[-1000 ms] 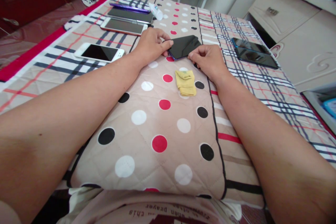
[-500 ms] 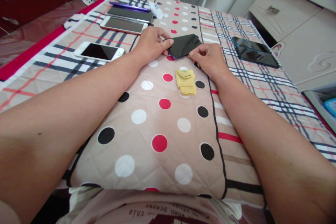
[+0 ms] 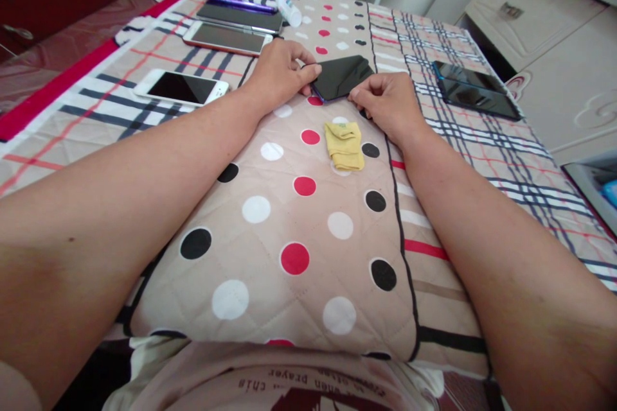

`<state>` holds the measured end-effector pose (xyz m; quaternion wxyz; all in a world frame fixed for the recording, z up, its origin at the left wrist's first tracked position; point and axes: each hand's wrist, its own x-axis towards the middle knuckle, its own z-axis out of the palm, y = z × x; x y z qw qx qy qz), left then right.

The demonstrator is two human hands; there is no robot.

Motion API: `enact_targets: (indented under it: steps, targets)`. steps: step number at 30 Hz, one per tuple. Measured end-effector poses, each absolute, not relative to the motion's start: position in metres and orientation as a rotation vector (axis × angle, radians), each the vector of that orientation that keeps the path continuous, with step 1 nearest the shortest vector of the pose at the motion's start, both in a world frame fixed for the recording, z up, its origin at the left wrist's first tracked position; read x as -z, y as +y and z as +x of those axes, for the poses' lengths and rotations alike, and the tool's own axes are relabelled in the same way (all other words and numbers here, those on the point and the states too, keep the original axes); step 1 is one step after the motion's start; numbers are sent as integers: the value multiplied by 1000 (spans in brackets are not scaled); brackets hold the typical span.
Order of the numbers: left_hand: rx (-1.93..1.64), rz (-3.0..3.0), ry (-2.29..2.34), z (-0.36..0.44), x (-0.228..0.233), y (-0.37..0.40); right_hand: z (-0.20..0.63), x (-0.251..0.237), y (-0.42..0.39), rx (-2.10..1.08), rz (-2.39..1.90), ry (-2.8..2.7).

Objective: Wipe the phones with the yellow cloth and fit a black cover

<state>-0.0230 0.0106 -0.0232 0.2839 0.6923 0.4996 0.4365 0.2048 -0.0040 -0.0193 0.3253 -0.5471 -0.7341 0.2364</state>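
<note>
Here, dark phone (image 3: pixel 341 76) between hands, left hand (image 3: pixel 279 72) and right hand (image 3: pixel 388 104) seemingly pinching its edges

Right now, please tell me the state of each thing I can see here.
Black phone: screen dark, lying on the quilt, pinched at its near edge by both hands.
Left hand: gripping the phone.
Right hand: gripping the phone.
Yellow cloth: folded, untouched.
White phone: screen dark, lying flat.
</note>
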Motion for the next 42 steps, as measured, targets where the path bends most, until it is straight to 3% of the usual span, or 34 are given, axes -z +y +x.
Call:
enact_targets:
  steps: [42]
  targets:
    - [-1267, 1940, 1310, -20, 20, 8, 197, 7, -17, -652, -1446, -1861]
